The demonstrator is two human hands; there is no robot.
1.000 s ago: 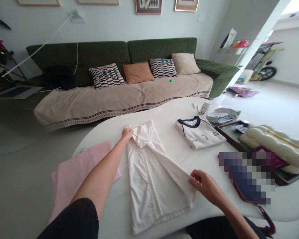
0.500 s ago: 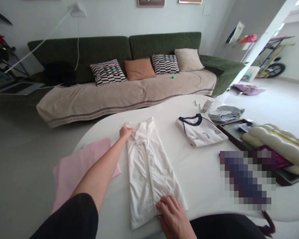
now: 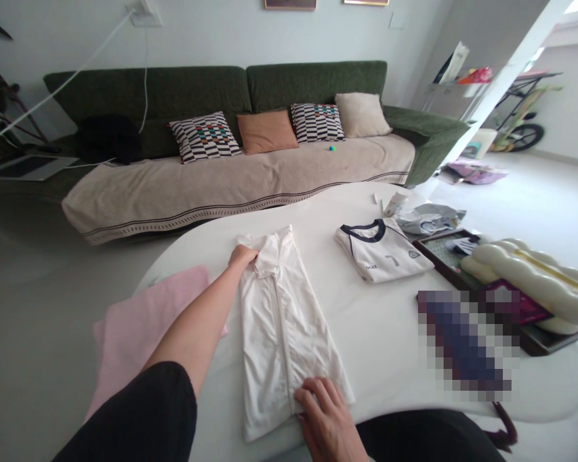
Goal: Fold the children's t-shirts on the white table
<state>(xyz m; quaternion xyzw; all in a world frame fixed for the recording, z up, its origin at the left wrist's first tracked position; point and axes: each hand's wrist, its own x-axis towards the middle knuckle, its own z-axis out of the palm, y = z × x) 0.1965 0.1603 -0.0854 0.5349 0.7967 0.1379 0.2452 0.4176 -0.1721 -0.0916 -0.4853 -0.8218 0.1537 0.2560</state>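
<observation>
A white collared shirt [image 3: 279, 321] lies folded into a long narrow strip on the white table [image 3: 390, 333]. My left hand [image 3: 243, 256] pinches the shirt's far end by the collar. My right hand [image 3: 325, 417] rests flat with fingers spread on the near hem, pressing it down. A pink cloth [image 3: 139, 327] lies to the left of my left arm. A folded white jersey with a navy collar [image 3: 383, 249] sits to the right of the shirt.
On the table's right stand a dark tray [image 3: 446, 250], a cream wavy object [image 3: 534, 276], a crumpled bag [image 3: 428, 219] and a small tube [image 3: 394, 204]. A green sofa [image 3: 250, 128] with several cushions runs behind the table.
My right hand carried the shirt's right side over onto the middle, then came down flat on the near hem. My left hand stayed at the collar.
</observation>
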